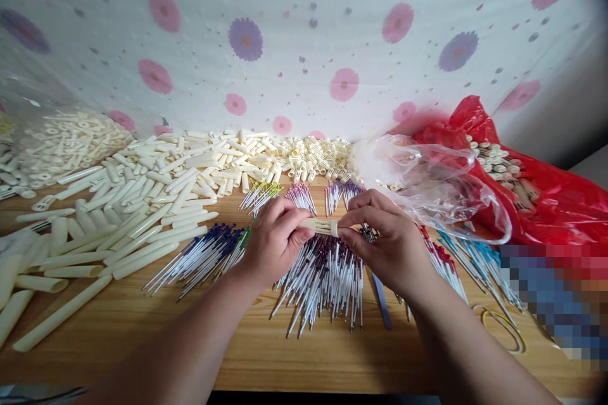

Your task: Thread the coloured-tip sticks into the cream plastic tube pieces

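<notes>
The left hand (pixel 275 237) and right hand (pixel 387 237) angle inward, knuckles curled. They pinch opposite ends of a slotted cream sleeve (pixel 325 226), apparently plastic.

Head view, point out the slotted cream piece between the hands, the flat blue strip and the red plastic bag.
Slotted cream piece (pixel 325 227), head view: its slotted section.
Flat blue strip (pixel 381 302), head view: its exposed length.
Red plastic bag (pixel 563 188), head view: its outer surface.

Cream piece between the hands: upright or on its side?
On its side: the cream piece runs roughly level from left hand to right hand.
</notes>
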Action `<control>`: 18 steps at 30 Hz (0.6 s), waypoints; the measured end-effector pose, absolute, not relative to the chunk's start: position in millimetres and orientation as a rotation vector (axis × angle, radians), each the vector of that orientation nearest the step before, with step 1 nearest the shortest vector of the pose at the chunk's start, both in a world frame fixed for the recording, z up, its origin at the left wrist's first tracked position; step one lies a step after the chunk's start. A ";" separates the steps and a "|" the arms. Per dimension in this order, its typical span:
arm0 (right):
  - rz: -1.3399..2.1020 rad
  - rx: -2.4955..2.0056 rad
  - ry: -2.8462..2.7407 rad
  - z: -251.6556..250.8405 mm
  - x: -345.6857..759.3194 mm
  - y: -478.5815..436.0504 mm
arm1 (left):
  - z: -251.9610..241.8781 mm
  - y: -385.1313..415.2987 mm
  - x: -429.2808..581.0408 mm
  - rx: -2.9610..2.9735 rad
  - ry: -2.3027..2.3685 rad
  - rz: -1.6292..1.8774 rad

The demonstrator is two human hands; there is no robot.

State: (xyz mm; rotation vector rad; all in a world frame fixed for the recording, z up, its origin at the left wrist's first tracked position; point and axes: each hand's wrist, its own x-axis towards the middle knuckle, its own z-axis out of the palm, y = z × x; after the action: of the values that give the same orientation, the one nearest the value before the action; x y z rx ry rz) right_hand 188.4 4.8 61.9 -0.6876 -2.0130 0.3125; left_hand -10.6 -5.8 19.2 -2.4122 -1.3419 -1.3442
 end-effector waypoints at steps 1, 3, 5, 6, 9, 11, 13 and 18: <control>0.337 -0.695 -2.012 61.0 188.2 5.3 | 19.1 -5.8 -10.2 -2.404 -1.350 -1.340; 0.389 -0.709 -1.999 58.9 187.1 6.4 | 18.8 -5.4 -9.8 -2.387 -1.382 -1.323; 0.440 -0.732 -1.973 56.3 185.2 8.1 | 18.6 -4.8 -9.9 -2.362 -1.420 -1.299; 0.465 -0.746 -1.957 54.9 184.2 9.2 | 18.6 -4.5 -10.1 -2.349 -1.436 -1.282; 0.556 -0.766 -1.901 50.8 181.6 13.1 | 18.9 -4.5 -10.4 -2.297 -1.456 -1.237; 0.640 -0.769 -1.860 48.3 180.3 15.3 | 19.0 -5.3 -10.2 -2.262 -1.460 -1.211; 0.740 -0.781 -1.812 45.9 179.1 16.7 | 19.3 -6.2 -9.8 -2.230 -1.469 -1.178; 0.950 -0.786 -1.684 40.1 177.2 18.6 | 20.5 -6.6 -9.1 -2.169 -1.482 -1.124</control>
State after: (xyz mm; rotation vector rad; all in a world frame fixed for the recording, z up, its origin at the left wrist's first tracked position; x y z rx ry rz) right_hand 177.2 18.6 40.1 -0.7857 -1.6835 0.9497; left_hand -9.1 -6.6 20.5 -2.1689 -1.4823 -1.1241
